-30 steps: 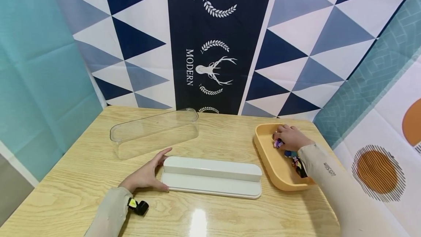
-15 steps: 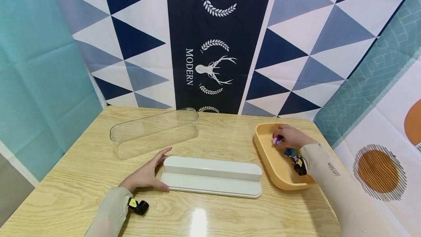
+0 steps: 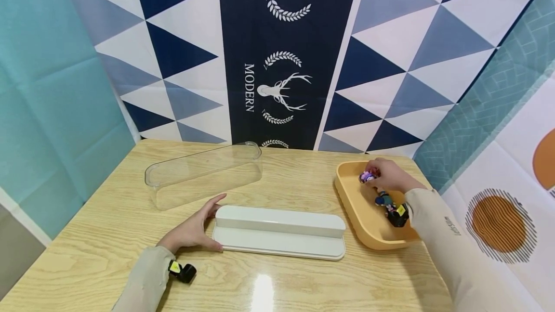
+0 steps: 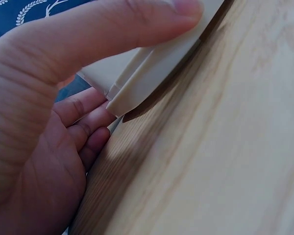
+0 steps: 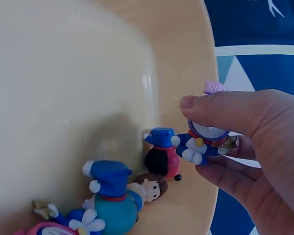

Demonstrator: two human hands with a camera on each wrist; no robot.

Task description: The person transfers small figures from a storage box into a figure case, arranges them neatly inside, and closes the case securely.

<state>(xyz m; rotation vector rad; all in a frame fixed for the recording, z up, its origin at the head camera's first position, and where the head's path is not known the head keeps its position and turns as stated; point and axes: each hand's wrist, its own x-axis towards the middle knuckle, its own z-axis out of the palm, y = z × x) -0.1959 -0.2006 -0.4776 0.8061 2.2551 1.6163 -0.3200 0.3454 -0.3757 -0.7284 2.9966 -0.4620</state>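
A small glossy figurine with a blue-and-white body and gold star (image 5: pixel 201 148) is gripped by the right hand (image 3: pixel 392 175)
Compared with a second ago, it is shifted farther back, over the shallow orange plastic tray (image 3: pixel 363 213); it is judged to be freed from the other coloured figurines (image 5: pixel 115 196), though its full clearance cannot be told; the long white stepped plastic base (image 3: pixel 279 242) is left unmoved on the pale wooden tabletop (image 3: pixel 299 184), its left end held between the left hand's (image 3: pixel 191 232) thumb and fingers
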